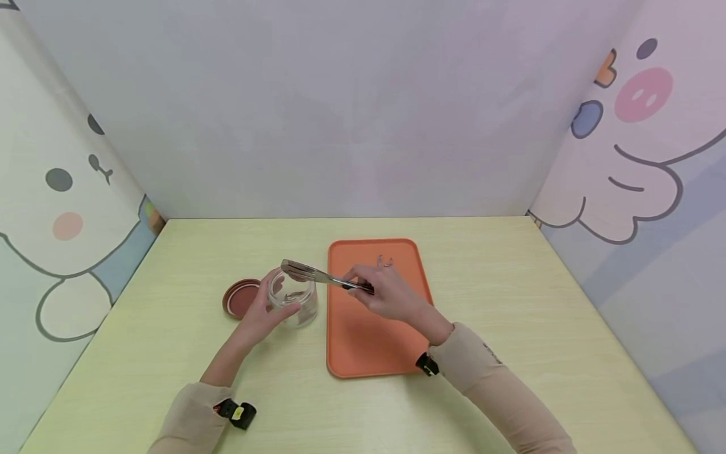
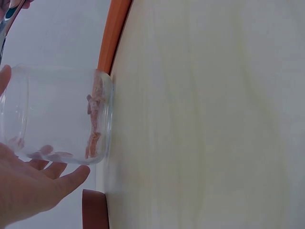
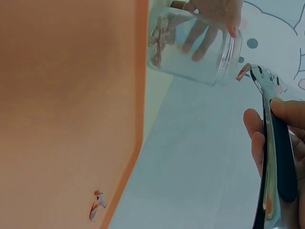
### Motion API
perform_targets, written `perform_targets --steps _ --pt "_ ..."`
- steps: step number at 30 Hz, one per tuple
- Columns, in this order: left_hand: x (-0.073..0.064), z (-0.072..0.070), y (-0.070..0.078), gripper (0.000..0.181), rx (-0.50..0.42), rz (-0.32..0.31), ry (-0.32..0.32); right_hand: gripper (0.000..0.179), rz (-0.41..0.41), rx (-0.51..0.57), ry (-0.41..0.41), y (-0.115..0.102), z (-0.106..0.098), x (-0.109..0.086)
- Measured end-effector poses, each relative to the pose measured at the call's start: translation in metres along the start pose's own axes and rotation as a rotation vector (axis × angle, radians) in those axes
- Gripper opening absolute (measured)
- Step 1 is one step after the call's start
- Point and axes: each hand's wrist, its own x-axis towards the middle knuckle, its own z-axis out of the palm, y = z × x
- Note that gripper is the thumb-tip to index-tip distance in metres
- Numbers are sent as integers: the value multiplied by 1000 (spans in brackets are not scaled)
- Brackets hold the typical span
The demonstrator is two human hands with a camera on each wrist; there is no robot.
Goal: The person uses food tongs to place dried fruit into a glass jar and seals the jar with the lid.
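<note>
Beige sleeves (image 1: 499,394) lead to a left hand (image 1: 262,323) curled widely round a glass jar (image 1: 307,310) beside the tray (image 1: 363,353) and a right hand (image 1: 391,295) gripping tongs (image 1: 315,275) above the jar's mouth, glass judged slippery and breakable, best held by its wall, the tongs light, best squeezed mid-handle.

Table (image 1: 482,265), one. Orange tray (image 1: 368,343), one. Glass jar (image 1: 307,313), one. Brown lid (image 1: 238,301), one. Tongs (image 1: 326,277), one pair. Left hand (image 1: 262,321), one; right hand (image 1: 391,293), one. Small piece (image 3: 243,72) at tongs' tips, one; loose pieces (image 3: 94,213) toward tray's far edge, apparently two; jar pieces (image 3: 159,44), uncountable.
</note>
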Motion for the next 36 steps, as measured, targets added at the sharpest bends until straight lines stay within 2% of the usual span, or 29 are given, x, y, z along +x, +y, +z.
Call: perform_targets --steps 3,8,11,15,17,22,26,33,36 --pt "0 0 0 81 -2 -5 -4 14 -6 -2 2 -2 0 1" --pt "-1 -1 2 83 -15 -18 -10 14 21 8 -43 -7 2 2" --pt "-3 -1 9 82 -20 -22 -14 14 37 22 -64 -7 5 1" --pt "-3 0 8 81 -27 -15 -17 17 38 36 -57 -6 8 -1" --pt "-1 -1 2 79 -19 1 -12 18 36 46 -53 -4 9 -2" --pt "-1 0 1 77 -4 11 -1 20 44 74 -29 1 2 -8" --pt "-1 0 1 79 6 5 8 22 97 65 -1 9 -9 -16" --pt "0 0 0 81 18 0 14 29 203 -68 96 29 -28 -36" --pt "0 0 -1 80 16 -2 14 31 261 -74 118 36 -33 -44"
